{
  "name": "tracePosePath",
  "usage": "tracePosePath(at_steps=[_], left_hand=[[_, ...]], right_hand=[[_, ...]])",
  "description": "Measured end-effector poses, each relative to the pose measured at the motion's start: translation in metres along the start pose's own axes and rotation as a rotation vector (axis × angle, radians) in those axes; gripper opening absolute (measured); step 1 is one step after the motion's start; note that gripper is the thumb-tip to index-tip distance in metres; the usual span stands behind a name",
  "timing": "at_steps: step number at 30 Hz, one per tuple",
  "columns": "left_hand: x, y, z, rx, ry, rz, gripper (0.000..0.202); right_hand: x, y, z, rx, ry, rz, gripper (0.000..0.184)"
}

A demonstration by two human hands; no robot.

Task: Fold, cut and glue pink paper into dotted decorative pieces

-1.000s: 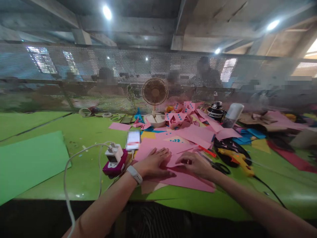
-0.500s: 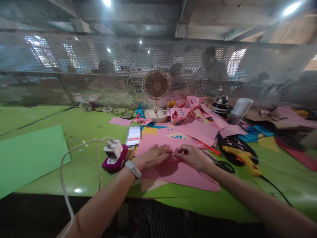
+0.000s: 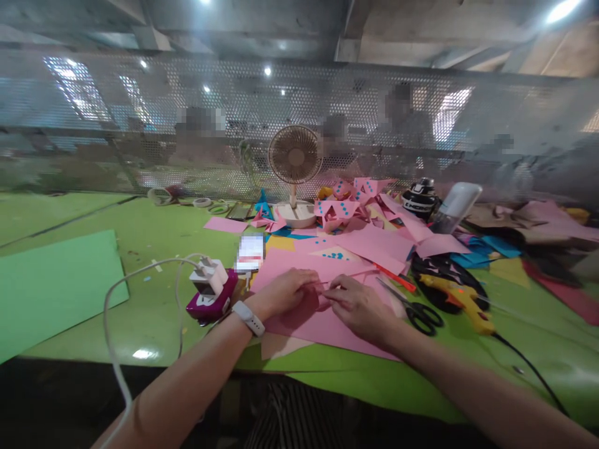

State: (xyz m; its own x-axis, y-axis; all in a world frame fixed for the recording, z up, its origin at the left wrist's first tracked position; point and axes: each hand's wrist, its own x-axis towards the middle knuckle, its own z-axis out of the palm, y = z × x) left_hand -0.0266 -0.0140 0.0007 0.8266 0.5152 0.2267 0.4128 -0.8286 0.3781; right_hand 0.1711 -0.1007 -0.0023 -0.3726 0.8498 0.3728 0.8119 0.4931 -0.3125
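Left hand (image 3: 291, 293) rests on pink paper (image 3: 337, 333) on the table (image 3: 154, 318), can't tell if gripping, right hand (image 3: 324, 293) fingertips pinch pink paper beside it; best probably: left presses steady, right pinches lightly, evenly.

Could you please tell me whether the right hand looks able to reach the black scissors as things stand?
Probably yes: the black scissors lie close to the right of the right hand, handles uncovered, though its fingers are at the pink paper.
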Motion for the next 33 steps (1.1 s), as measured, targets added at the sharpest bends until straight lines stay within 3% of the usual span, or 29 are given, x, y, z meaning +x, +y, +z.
tracePosePath(at_steps=[5,12,22,29,33], left_hand=[[0.002,-0.002,0.004,0.042,0.057,0.009,0.03],[0.002,-0.004,0.005,0.054,0.083,-0.019,0.029],[0.006,-0.013,0.013,0.096,0.149,0.083,0.032],[0.003,-0.005,0.005,0.097,0.145,0.071,0.027],[0.0,0.009,-0.003,0.107,0.189,0.055,0.026]], right_hand=[[-0.005,-0.004,-0.003,-0.123,-0.021,-0.123,0.025],[-0.004,-0.003,-0.001,-0.251,-0.011,-0.09,0.024],[-0.004,-0.007,0.002,-0.325,0.006,-0.121,0.025],[-0.001,-0.008,0.004,-0.385,0.021,-0.069,0.021],[0.0,-0.008,0.003,-0.346,0.01,-0.037,0.018]])
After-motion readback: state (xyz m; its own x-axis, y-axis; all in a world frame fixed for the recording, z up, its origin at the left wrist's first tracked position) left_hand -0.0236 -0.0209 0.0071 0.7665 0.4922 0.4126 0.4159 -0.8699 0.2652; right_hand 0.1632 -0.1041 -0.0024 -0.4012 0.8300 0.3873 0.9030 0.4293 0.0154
